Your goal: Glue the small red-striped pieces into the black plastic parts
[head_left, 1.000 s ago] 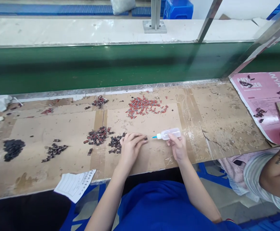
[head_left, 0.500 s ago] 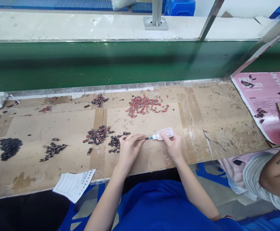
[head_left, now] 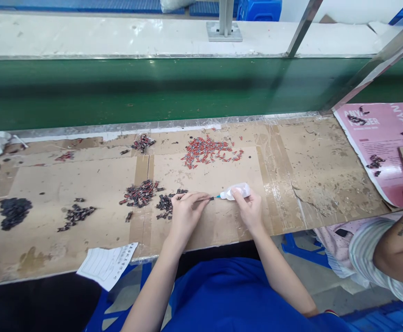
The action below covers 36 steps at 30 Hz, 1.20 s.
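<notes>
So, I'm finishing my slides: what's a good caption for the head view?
The left hand pinches a small black part close to the blue-tipped squeeze bottle in the right hand.

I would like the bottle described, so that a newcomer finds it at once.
In front of the long green strip lies a worktable covered with cardboard. There, the right hand of the person in the blue shirt holds the bottle. Its pale, translucent body and blue tip set it apart from the red pile and dark piles.
</notes>
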### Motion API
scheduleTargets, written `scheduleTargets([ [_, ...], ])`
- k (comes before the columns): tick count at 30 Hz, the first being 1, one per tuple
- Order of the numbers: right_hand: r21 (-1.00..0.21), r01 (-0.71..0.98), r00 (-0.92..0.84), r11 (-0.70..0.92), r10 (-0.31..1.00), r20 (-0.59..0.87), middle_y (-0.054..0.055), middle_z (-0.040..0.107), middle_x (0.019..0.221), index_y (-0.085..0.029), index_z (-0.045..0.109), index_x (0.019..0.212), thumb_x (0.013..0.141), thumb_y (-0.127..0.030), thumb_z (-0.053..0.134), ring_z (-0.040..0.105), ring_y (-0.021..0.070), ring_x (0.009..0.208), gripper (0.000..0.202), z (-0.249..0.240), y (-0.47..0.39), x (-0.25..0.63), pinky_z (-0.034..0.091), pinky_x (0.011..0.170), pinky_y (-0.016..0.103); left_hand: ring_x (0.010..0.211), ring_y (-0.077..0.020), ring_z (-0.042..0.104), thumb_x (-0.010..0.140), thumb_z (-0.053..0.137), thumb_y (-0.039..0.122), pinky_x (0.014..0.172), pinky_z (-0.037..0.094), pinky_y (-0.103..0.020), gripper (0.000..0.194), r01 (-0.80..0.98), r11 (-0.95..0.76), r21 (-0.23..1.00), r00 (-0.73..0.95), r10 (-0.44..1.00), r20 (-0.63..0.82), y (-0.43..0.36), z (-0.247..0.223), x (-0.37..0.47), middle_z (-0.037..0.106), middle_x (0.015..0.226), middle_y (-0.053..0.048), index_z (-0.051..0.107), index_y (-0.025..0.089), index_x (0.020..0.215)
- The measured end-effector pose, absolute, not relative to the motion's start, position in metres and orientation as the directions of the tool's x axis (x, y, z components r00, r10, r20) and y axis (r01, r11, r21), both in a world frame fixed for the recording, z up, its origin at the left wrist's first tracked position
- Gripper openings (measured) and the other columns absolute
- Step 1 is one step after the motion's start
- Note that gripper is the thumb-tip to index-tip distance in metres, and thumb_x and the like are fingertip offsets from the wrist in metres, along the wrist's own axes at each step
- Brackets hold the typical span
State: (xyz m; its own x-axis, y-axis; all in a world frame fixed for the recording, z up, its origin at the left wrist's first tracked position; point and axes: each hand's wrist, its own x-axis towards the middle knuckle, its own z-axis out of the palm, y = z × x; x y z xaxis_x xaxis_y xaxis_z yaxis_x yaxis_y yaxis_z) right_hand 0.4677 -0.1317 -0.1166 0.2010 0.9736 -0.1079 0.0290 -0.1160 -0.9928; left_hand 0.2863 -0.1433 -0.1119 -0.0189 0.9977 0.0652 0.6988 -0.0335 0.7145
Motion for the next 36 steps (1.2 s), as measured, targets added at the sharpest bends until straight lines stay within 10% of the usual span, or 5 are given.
scheduleTargets([
  [19,-0.980,0.150,0.184,-0.134,0.977,-0.105,0.004,0.068,0.072,-0.018,0.066,0.079,0.074,-0.050,0.067,0.062,0.0201,0.066,0.033,-0.114,-0.129,0.478,0.050,0.065,0.032,0.093,-0.0277,0.065,0.080,0.066,0.024,0.093,0.031,-0.048,0.010,0.695,-0.029,0.719,-0.026,0.997,0.066,-0.144,-0.117,0.289,0.078,0.088,-0.004,0.073,0.030,0.085],
  [25,-0.693,0.714,0.280,-0.096,0.947,0.157,0.013,0.066,0.089,-0.016,0.061,0.123,0.077,-0.061,0.065,0.059,0.0316,0.092,0.064,-0.092,-0.105,0.506,0.045,0.085,0.046,0.095,-0.0292,0.060,0.085,0.059,0.021,0.089,0.034,-0.048,0.016,0.715,-0.042,0.698,-0.012,0.997,0.072,-0.146,-0.118,0.291,0.075,0.090,-0.007,0.073,0.029,0.084],
  [29,-0.506,0.856,0.046,0.105,0.960,0.277,0.015,0.066,0.101,-0.020,0.073,0.107,0.092,-0.035,0.054,0.052,0.0304,0.100,0.028,-0.085,-0.059,0.509,0.041,0.092,0.047,0.097,-0.0288,0.059,0.086,0.057,0.022,0.090,0.037,-0.047,0.017,0.713,-0.043,0.700,-0.031,0.995,0.093,-0.148,-0.114,0.290,0.074,0.091,-0.006,0.072,0.028,0.082],
  [36,-0.405,0.885,-0.237,0.231,0.971,0.037,0.008,0.071,0.080,-0.022,0.077,0.078,0.084,-0.023,0.066,0.053,0.0273,0.093,0.013,-0.102,0.008,0.504,0.043,0.086,0.043,0.089,-0.0232,0.065,0.087,0.055,0.025,0.085,0.048,-0.040,0.018,0.611,-0.089,0.787,-0.020,0.992,0.127,-0.151,-0.108,0.285,0.076,0.087,-0.004,0.073,0.026,0.084],
])
